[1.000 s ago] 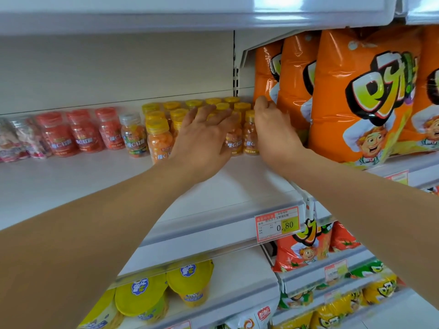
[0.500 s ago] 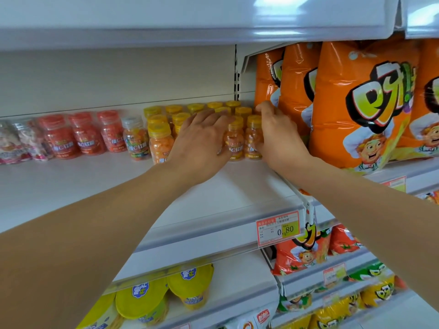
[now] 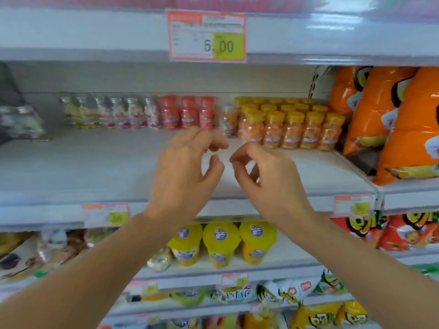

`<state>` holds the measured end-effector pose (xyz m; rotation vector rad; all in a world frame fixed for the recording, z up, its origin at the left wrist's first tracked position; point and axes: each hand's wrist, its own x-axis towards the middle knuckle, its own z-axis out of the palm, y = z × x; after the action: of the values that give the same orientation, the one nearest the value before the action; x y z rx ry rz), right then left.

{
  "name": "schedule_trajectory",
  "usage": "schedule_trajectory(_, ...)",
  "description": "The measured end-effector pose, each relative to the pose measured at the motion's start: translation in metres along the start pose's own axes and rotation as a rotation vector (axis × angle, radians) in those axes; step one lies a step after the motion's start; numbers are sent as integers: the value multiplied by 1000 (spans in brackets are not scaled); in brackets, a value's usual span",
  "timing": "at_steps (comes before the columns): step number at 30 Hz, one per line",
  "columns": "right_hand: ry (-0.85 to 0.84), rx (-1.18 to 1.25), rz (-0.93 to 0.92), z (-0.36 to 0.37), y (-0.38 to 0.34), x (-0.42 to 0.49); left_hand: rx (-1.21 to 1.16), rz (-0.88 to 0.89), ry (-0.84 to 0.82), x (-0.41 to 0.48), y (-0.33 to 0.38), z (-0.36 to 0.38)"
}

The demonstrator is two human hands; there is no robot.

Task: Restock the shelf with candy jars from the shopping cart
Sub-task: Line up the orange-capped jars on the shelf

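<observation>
Several orange candy jars with yellow lids (image 3: pixel 291 125) stand in rows at the back right of the white shelf (image 3: pixel 95 167). Left of them stand one multicoloured candy jar (image 3: pixel 229 121), three red jars (image 3: pixel 188 112) and several clear jars (image 3: pixel 114 112). My left hand (image 3: pixel 187 172) and my right hand (image 3: pixel 268 179) hover in front of the shelf, side by side, fingers loosely curled. Neither holds anything, and neither touches a jar. The shopping cart is out of view.
Large orange snack bags (image 3: pixel 389 119) fill the shelf section to the right. A price tag reading 5.00 (image 3: pixel 206 35) hangs on the shelf edge above. Yellow-lidded cups (image 3: pixel 221 243) and snack packets sit on lower shelves. A dark packet (image 3: pixel 19 119) lies at far left.
Both hands have let go of the orange jars and pulled back toward me and leftward. The view has backed away, showing more of the shelf and the shelf above.
</observation>
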<state>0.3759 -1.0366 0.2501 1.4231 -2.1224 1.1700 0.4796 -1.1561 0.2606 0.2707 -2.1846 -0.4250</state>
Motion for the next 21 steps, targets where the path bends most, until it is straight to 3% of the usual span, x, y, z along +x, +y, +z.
schedule_trajectory(8, -527, 246, -125, 167, -139, -89, 186, -501, 26, -198, -117, -142)
schedule_trajectory(12, -819, 303, -89, 255, -177, -159, 231, -866, -178, -321, -164, -182)
schedule_trajectory(16, -1096, 234, -102, 332, -194, -224, 327, -1175, -485, -422, -189, -202)
schedule_trajectory(21, -1352, -15, -180, 403, -205, -281, 305, -1291, -650, -520, -207, -205)
